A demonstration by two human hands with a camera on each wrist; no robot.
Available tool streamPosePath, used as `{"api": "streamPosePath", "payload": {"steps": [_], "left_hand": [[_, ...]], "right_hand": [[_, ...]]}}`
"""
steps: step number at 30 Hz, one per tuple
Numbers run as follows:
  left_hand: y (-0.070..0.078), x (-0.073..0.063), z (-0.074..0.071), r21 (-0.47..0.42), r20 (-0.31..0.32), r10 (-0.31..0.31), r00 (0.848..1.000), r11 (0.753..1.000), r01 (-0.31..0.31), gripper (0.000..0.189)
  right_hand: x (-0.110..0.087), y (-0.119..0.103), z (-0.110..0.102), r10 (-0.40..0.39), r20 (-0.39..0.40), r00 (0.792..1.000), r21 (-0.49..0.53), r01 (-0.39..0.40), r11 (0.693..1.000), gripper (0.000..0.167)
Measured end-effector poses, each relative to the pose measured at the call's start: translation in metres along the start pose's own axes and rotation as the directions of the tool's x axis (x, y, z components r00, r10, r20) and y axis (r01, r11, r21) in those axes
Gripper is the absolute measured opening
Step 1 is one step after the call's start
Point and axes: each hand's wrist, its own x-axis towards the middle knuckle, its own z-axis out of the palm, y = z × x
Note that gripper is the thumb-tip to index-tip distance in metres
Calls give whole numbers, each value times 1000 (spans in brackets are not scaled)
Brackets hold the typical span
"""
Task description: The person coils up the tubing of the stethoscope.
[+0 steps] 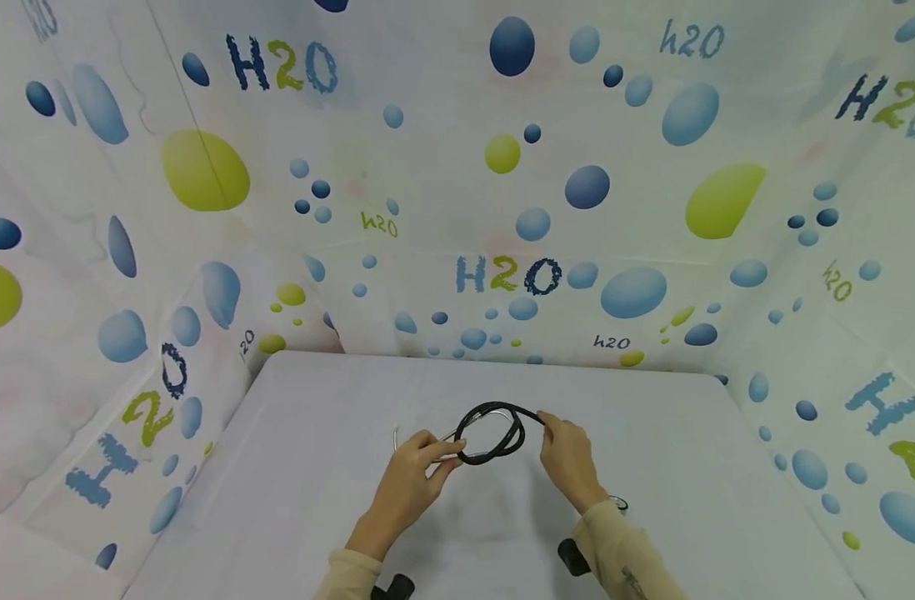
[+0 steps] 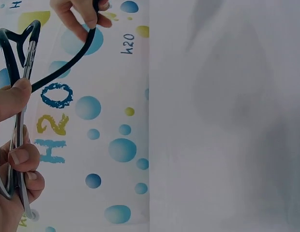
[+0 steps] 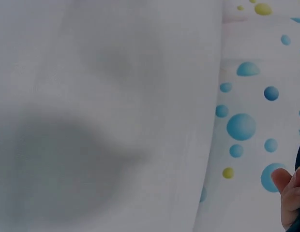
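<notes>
At lower centre of the frame, my left hand grips a looped stethoscope; my right hand pinches its tubing.

Left hand and right hand, apart
2 forearms slant inward; each hand pinches between thumb and fingers.

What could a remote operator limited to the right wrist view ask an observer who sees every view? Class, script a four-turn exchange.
Operator: The left hand is outside my view. What is it holding?
Observer: It grips black tubing, which is looped into a ring in the head view.
Operator: My edge cuts off the right hand. Is it on that same tubing?
Observer: Yes, the head view shows it pinching a stretch that runs off the loop.
</notes>
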Motion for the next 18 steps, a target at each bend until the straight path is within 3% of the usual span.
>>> {"api": "streamPosePath", "payload": {"steps": [5,10,15,18], "left_hand": [[-3,0,-1,12,-22,-1,1000,1000,1,31],[-5,2,-1,59,-65,-7,998,998,11,30],[-9,1,2,165,-111,-11,994,986,29,28],[-11,-1,5,221,-129,-11,992,975,39,28]], "right_hand": [[-10,2,-2,8,54,999,2,-8,1000,24],[-26,-10,-2,-65,152,986,36,60,998,23],[-41,-34,-6,-250,278,928,118,225,967,23],[-44,-51,-11,-340,296,893,120,319,940,24]]}}
